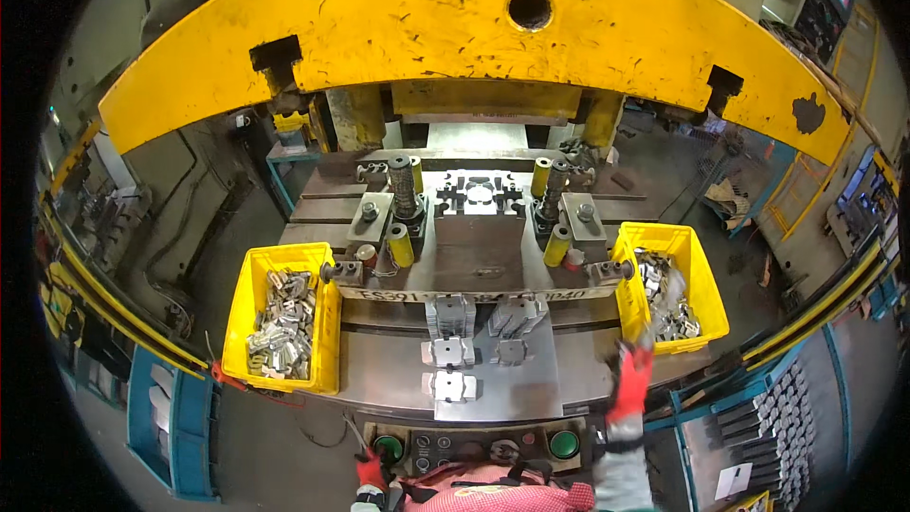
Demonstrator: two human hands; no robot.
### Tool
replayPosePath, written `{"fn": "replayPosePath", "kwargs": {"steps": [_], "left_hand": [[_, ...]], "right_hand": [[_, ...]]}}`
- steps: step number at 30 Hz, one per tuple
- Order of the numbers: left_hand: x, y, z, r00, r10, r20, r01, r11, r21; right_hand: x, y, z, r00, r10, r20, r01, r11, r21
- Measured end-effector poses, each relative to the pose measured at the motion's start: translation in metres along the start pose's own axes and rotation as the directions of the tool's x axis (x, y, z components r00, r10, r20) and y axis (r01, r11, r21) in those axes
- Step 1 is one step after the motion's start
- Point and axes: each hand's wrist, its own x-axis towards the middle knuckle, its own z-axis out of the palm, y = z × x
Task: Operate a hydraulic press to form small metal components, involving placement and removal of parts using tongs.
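My left hand [372, 472], in a red glove, is closed round a thin light-coloured rod [354, 432] at the lower edge, beside the left green push button [389, 448]. Reaching forward, my right hand [632, 381], also red-gloved, is at the near side of the right yellow bin [718, 320]. Motion smears its fingers, so their grip cannot be made out. A blurred metal piece [674, 286] shows over the small metal parts [656, 270] in that bin. On the plate before me are stacked metal parts [453, 316] and single silver brackets [449, 386].
A yellow press beam [427, 9] spans the top, above a die [479, 192] with upright guide posts [402, 180]. The left yellow bin [327, 351] holds metal parts. A right green button [564, 445] is on the control panel. A rack of metal parts [782, 427] stands lower right.
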Motion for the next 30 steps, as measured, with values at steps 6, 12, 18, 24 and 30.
{"fn": "replayPosePath", "kwargs": {"steps": [6,12,18,24,30], "left_hand": [[0.001,0.025,0.024,0.991,0.114,-0.071,-0.087,0.948,0.306],[-0.038,0.084,0.040,0.917,0.291,-0.274,-0.131,0.866,0.482],[-0.056,0.103,0.046,0.942,0.163,-0.294,0.030,0.830,0.556],[-0.055,0.100,0.046,0.944,0.153,-0.294,0.075,0.766,0.639],[-0.080,0.145,0.057,0.944,0.021,-0.330,0.193,0.775,0.602]], "right_hand": [[-0.103,0.242,-0.169,0.834,0.344,-0.432,-0.430,0.895,-0.118],[-0.136,0.327,-0.119,0.714,0.691,-0.109,-0.695,0.719,0.002],[-0.128,0.269,-0.095,0.784,0.601,-0.154,-0.526,0.511,-0.680],[-0.126,0.256,-0.089,0.814,0.573,-0.089,-0.390,0.427,-0.816],[-0.128,0.270,-0.094,0.807,0.576,-0.129,-0.450,0.460,-0.766]]}}
